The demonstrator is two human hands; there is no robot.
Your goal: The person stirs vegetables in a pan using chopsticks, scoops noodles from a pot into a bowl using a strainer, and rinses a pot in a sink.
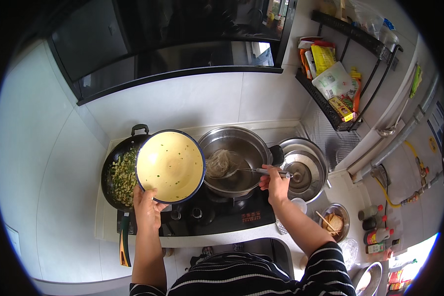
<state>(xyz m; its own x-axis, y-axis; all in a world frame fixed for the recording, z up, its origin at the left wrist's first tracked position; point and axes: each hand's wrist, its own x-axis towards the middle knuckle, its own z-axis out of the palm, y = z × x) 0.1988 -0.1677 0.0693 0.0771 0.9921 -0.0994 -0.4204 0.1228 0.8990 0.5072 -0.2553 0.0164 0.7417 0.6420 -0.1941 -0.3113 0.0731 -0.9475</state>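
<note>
My left hand (147,207) grips the near rim of a cream enamel basin (171,165) with a dark blue edge. Its inside shows a few green specks, and it overlaps the right side of a black frying pan (114,195) of chopped green and pale food (124,172). In my right hand (275,183) is the handle of a metal skimmer (261,170), reaching into a steel pot (234,132). A clump of thin translucent noodles (221,164) lies at the skimmer's head, largely covering it. The basin is just left of the pot.
Under the pans is a black cooktop (222,222). Right of the pot sit nested steel bowls (316,158), then a small bowl (347,227) with food and chopsticks (325,221). A black wall rack (325,109) holds packets. Several bottles (377,236) stand at the far right.
</note>
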